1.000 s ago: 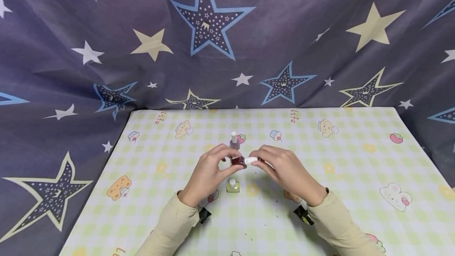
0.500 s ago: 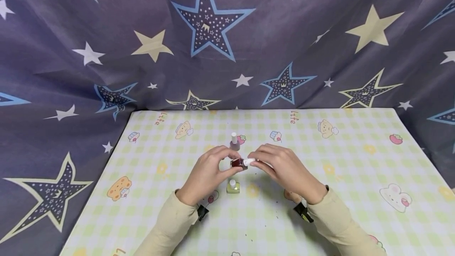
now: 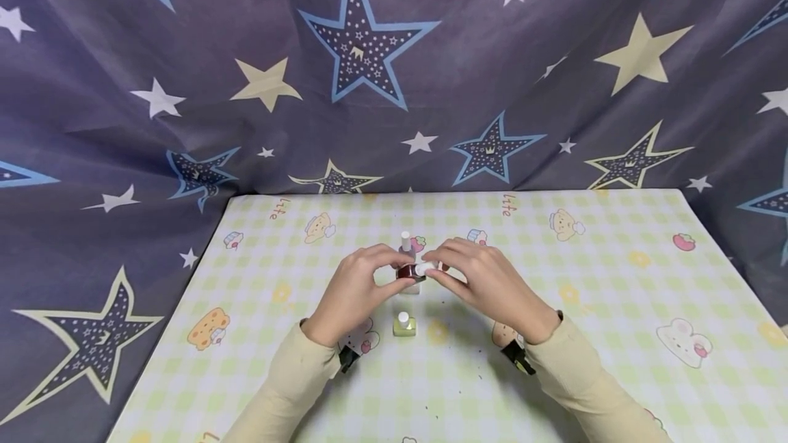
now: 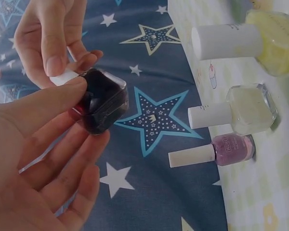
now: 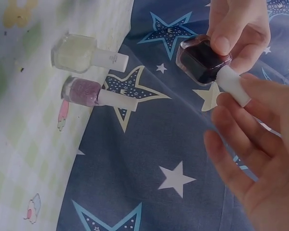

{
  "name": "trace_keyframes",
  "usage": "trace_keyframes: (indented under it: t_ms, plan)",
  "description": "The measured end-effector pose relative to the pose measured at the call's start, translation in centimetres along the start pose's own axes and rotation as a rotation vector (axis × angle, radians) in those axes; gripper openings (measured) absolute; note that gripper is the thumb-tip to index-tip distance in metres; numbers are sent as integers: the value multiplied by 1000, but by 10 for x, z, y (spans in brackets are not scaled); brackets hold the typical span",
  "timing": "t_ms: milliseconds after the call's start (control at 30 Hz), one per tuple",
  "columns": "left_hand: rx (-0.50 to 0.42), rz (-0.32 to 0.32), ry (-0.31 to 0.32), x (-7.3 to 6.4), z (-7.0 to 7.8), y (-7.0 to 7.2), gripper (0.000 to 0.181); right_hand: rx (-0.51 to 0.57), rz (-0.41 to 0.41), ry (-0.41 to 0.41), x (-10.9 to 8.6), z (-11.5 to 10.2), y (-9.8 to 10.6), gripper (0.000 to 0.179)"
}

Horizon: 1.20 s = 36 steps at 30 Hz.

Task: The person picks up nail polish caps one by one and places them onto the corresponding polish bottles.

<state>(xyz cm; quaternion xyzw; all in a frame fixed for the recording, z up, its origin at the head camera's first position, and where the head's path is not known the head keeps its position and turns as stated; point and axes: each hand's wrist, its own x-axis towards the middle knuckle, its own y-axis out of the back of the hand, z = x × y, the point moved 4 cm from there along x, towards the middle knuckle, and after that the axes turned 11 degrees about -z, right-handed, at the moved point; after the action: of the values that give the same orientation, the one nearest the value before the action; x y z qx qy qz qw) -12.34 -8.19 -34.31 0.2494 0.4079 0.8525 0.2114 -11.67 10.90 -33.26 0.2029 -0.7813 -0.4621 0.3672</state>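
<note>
A dark red nail polish bottle (image 3: 407,272) with a white cap (image 5: 232,85) is held up over the table between both hands. My left hand (image 3: 353,286) grips the glass body between thumb and fingers, its other fingers loosely bent below in the left wrist view. My right hand (image 3: 486,282) pinches the cap, which sits at the bottle's neck. A purple nail polish bottle (image 4: 232,149) stands just behind the hands. Close under the held bottle is a pale, nearly clear nail polish bottle (image 4: 252,109). Nearer the person stands a yellow-green nail polish bottle (image 3: 404,325). All three have white caps.
The table wears a green-and-white checked cloth (image 3: 246,388) printed with cartoon figures. Behind it hangs a dark curtain (image 3: 443,74) with stars. A few tiny dark specks lie on the cloth near the front.
Both hands have moved slightly away from the person with the red bottle, and its cap now tilts more toward the head camera. The pale bottle beneath has come into view.
</note>
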Motion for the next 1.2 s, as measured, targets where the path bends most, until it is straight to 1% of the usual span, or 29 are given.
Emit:
trace_keyframes:
  t_ms: [167, 333, 500, 633, 867, 1033, 1200]
  plan:
    - [-54, 20, -10, 2, -5, 1, 24, -6, 42, 20, 3, 2, 3, 21]
    - [-68, 39, 6, 4, -11, 4, 23, 2, 47, 14, 3, 9, 5, 21]
    - [-85, 71, 25, 7, -17, 9, 22, -6, 35, -19, 3, 16, 5, 21]
    - [-79, 101, 37, 11, -23, 11, 22, -9, 24, -32, 3, 20, 5, 20]
    - [-112, 138, 71, 18, -35, 15, 23, -17, -10, -64, 1, 26, 1, 19]
    - [-137, 156, 88, 24, -45, 13, 22, -21, -47, -107, -1, 36, -4, 20]
    - [-174, 187, 107, 28, -60, 9, 22, -11, -73, -142, -2, 45, -10, 21]
